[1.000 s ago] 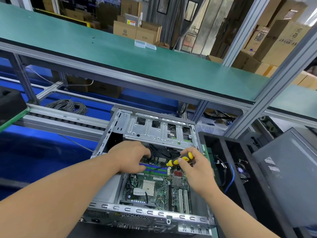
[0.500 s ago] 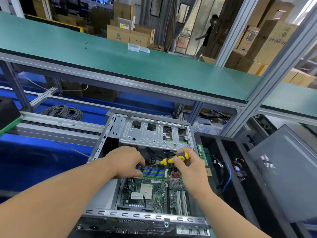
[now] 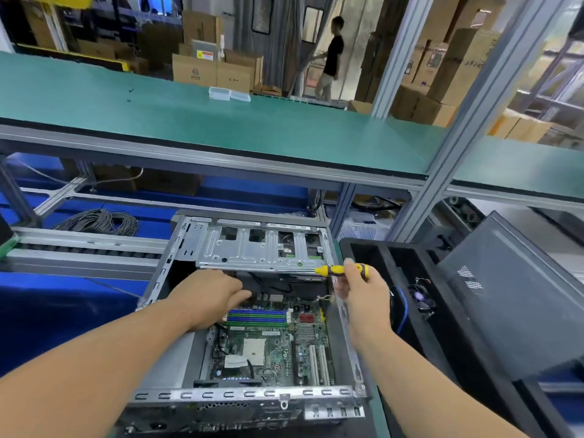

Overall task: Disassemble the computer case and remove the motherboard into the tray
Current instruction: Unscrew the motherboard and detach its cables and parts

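Computer case: bare matt sheet metal. Motherboard: glossy green laminate. Counter: smooth matt green mat.

Both forearms bare; left hand, right hand ungloved.

Open computer case, motherboard seated inside; tray just right.

Grey steel case lies on its side, side panel off, drive cage at far end. Green motherboard flat on case floor, blue-green RAM slots, white PCI slots. Black compartmented tray adjoins the case.
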